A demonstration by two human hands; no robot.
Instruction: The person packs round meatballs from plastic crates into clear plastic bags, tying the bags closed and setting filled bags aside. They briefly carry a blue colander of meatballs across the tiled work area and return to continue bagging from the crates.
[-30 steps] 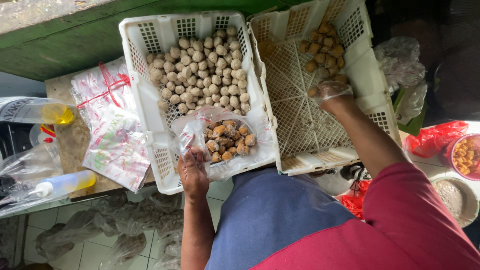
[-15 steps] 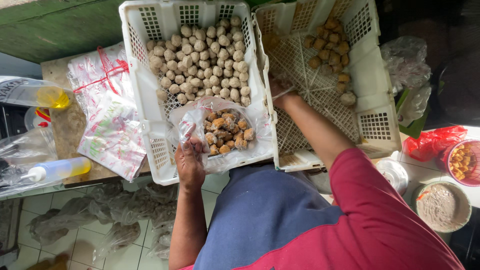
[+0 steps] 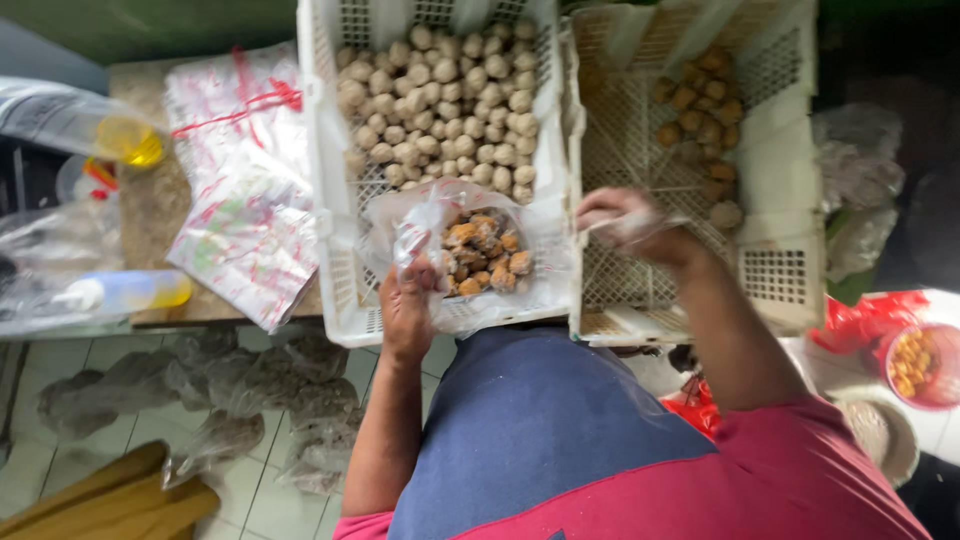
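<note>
Moved since the earlier frame: right hand (image 3: pixel 625 218), drawn back from deep in the right crate toward the bag; left hand unchanged in its grip.

Right hand: fingers curled narrow around something pale; what it holds is blurred and cannot be told. Position: over the near left part of the beige crate (image 3: pixel 790 270), just beside the bag's mouth.

Left hand (image 3: pixel 410 300): fingers closed on the near edge of the clear plastic bag (image 3: pixel 470 250), holding its mouth open. Bag rests on the near end of the white crate (image 3: pixel 330 230), partly filled with browned balls (image 3: pixel 485 255).

White crate: pale balls (image 3: pixel 440 100) heaped at its far end. Beige crate: a few browned balls (image 3: pixel 700 110) along its far right side.

Handling note: best to keep the bag mouth wide and bring the right hand directly over it before letting go, so nothing falls through the crate's slots.

Table, left edge: flat printed bags (image 3: pixel 240 200), bottle (image 3: pixel 125 292) with yellow liquid.
</note>
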